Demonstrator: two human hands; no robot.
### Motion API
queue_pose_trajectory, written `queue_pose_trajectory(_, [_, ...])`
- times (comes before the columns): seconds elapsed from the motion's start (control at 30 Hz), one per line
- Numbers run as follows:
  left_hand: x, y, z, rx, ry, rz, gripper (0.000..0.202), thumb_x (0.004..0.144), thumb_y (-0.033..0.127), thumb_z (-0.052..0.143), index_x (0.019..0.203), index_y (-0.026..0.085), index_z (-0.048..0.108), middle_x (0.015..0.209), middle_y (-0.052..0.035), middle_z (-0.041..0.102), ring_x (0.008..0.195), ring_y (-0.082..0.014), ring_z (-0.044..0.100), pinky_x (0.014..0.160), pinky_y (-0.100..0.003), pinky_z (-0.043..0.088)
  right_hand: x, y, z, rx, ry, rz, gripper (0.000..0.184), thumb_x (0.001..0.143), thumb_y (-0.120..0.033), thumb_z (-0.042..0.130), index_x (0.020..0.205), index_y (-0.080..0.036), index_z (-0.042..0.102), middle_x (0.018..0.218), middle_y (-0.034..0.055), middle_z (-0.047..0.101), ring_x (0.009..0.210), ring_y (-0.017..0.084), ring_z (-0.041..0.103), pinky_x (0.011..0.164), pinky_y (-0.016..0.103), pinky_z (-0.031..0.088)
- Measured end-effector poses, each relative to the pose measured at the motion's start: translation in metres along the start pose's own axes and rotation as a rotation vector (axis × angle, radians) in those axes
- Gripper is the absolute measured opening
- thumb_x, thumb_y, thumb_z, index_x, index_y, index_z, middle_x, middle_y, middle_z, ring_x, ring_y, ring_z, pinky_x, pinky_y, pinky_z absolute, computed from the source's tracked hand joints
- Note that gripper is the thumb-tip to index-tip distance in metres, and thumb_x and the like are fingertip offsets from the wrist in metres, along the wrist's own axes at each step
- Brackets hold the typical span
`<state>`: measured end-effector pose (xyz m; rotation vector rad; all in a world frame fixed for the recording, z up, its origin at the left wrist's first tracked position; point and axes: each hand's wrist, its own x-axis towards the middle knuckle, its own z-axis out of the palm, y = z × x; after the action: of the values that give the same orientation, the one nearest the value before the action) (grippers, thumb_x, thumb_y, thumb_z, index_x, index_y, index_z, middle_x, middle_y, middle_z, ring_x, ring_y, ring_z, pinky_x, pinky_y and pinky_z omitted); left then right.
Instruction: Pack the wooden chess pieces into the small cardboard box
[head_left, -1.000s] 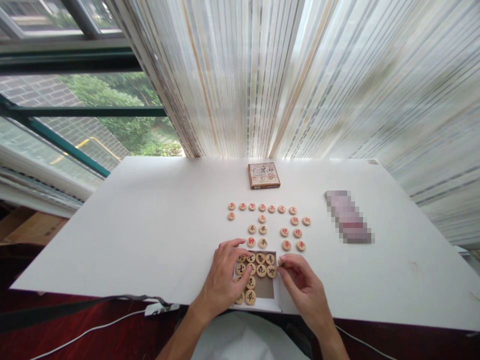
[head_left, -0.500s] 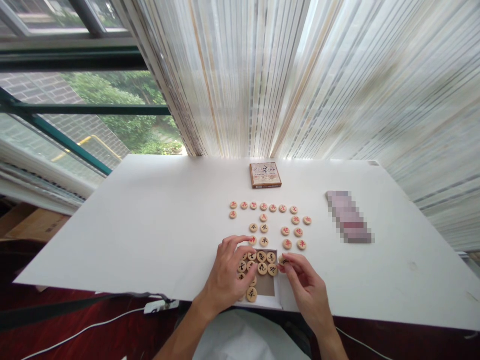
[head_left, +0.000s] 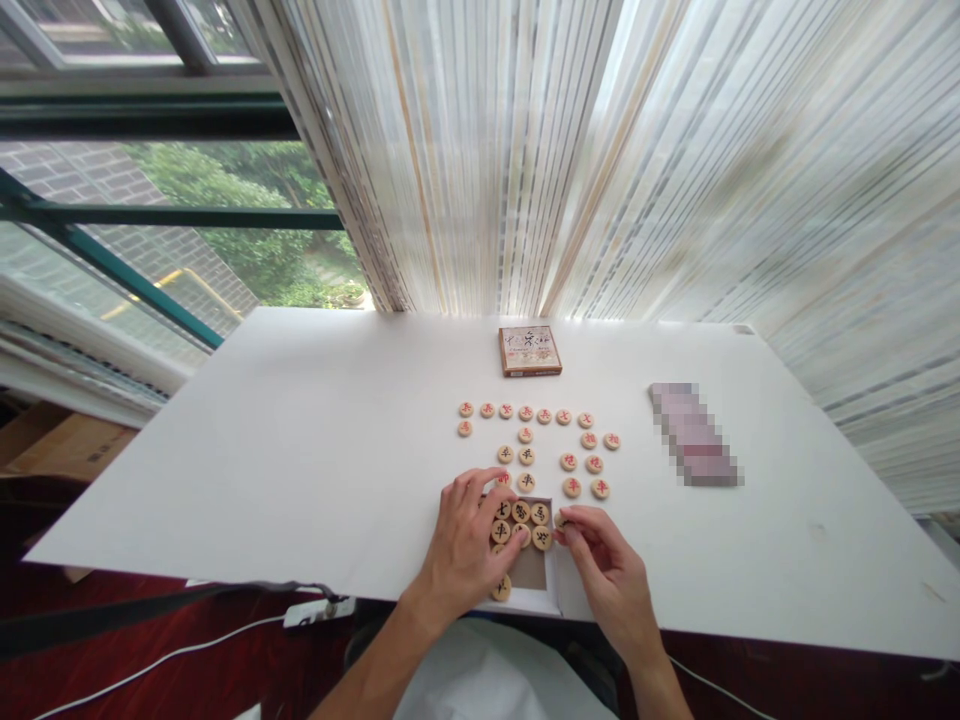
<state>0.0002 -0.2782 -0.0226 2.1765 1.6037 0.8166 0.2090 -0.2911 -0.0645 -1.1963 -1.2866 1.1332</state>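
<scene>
Between the thumb and fingers of my right hand is a round wooden Chinese chess piece, just outside the right wall of a shallow open box. My left hand spreads over the box's left side, its thumb tip at a piece inside and its fingers reaching the far edge. Several black-marked pieces lie in the box, some hidden under that hand; bare bottom shows at the front right. Just past my left fingertips lies a red-marked piece, partly covered, beside a black-marked piece.
Rows of red-marked pieces lie on the white table beyond the box. A printed box lid lies farther back. At the right is a blurred-out pinkish object. A power strip hangs by the front edge.
My left thumb has moved right, over the pieces in the middle of the box. My right hand keeps its piece beside the box wall, tilted a little more.
</scene>
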Motion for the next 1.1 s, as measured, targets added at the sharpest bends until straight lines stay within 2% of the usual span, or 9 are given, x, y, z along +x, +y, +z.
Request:
queue_pose_trajectory(0.13, [-0.001, 0.0, -0.003, -0.018, 0.013, 0.023, 0.031, 0.087, 0.026, 0.072, 0.116, 0.023, 0.061, 0.135, -0.0088, 0.057, 0.128, -0.031, 0.047, 0.107, -0.049, 0.042, 0.001, -0.001, 0.001, -0.009, 0.005, -0.036, 0.017, 0.095, -0.028, 0.066, 0.111, -0.024, 0.071, 0.111, 0.0079, 0.066, 0.1, 0.022, 0.067, 0.091, 0.036, 0.06])
queue_pose_trajectory(0.23, [-0.001, 0.001, -0.008, -0.053, 0.047, 0.052, 0.026, 0.089, 0.023, 0.068, 0.115, 0.023, 0.061, 0.133, -0.0092, 0.058, 0.127, -0.0303, 0.049, 0.107, -0.049, 0.043, 0.002, -0.005, 0.002, -0.013, 0.02, -0.065, 0.018, 0.094, -0.028, 0.068, 0.111, -0.024, 0.071, 0.113, 0.0079, 0.065, 0.106, 0.022, 0.066, 0.094, 0.036, 0.059])
queue_pose_trajectory(0.37, [-0.001, 0.002, -0.015, -0.16, 0.087, 0.08, 0.021, 0.092, 0.018, 0.064, 0.113, 0.023, 0.061, 0.127, -0.0095, 0.061, 0.123, -0.0273, 0.053, 0.106, -0.046, 0.045, 0.0, -0.016, 0.003, -0.016, 0.01, -0.041, 0.02, 0.095, -0.028, 0.067, 0.114, -0.026, 0.071, 0.115, 0.007, 0.067, 0.102, 0.021, 0.07, 0.091, 0.033, 0.06])
queue_pose_trajectory(0.57, [-0.008, 0.011, -0.019, -0.442, -0.042, 0.118, 0.026, 0.095, 0.017, 0.062, 0.119, 0.024, 0.057, 0.116, -0.0053, 0.067, 0.113, -0.0202, 0.061, 0.1, -0.035, 0.05, -0.007, -0.029, 0.01, 0.054, -0.081, 0.034, 0.028, 0.093, -0.029, 0.07, 0.121, -0.026, 0.069, 0.113, 0.0068, 0.073, 0.096, 0.021, 0.073, 0.091, 0.034, 0.062])
queue_pose_trajectory(0.73, [-0.011, 0.021, -0.016, -0.513, -0.07, 0.033, 0.015, 0.098, 0.023, 0.059, 0.113, 0.023, 0.062, 0.103, -0.0025, 0.07, 0.092, -0.0162, 0.065, 0.086, -0.029, 0.052, -0.011, -0.032, 0.017, 0.038, -0.07, 0.06, 0.021, 0.091, -0.031, 0.073, 0.111, -0.023, 0.071, 0.108, 0.008, 0.075, 0.097, 0.022, 0.074, 0.089, 0.033, 0.062])
queue_pose_trajectory(0.9, [-0.012, 0.023, -0.016, -0.559, -0.087, -0.054, 0.012, 0.098, 0.026, 0.06, 0.107, 0.022, 0.066, 0.097, -0.0021, 0.071, 0.084, -0.0154, 0.066, 0.082, -0.028, 0.053, -0.016, -0.036, 0.016, -0.03, -0.076, 0.064, 0.018, 0.093, -0.035, 0.07, 0.105, -0.022, 0.073, 0.104, 0.0091, 0.076, 0.096, 0.024, 0.073, 0.087, 0.034, 0.061])
queue_pose_trajectory(1.0, [-0.014, 0.021, -0.015, -0.648, -0.089, -0.122, 0.012, 0.097, 0.027, 0.061, 0.106, 0.022, 0.068, 0.095, -0.0023, 0.072, 0.083, -0.0155, 0.067, 0.08, -0.028, 0.054, -0.019, -0.037, 0.015, -0.054, -0.068, 0.07, 0.019, 0.095, -0.037, 0.066, 0.105, -0.022, 0.073, 0.105, 0.0091, 0.076, 0.094, 0.023, 0.073, 0.088, 0.035, 0.06])
queue_pose_trajectory(1.1, [-0.016, 0.018, -0.014, -0.814, -0.078, -0.206, 0.013, 0.097, 0.026, 0.062, 0.106, 0.021, 0.07, 0.099, -0.0036, 0.072, 0.09, -0.0166, 0.07, 0.084, -0.028, 0.057, -0.021, -0.036, 0.014, -0.055, -0.06, 0.071, 0.019, 0.097, -0.038, 0.064, 0.105, -0.022, 0.071, 0.103, 0.0083, 0.076, 0.093, 0.023, 0.073, 0.088, 0.034, 0.058])
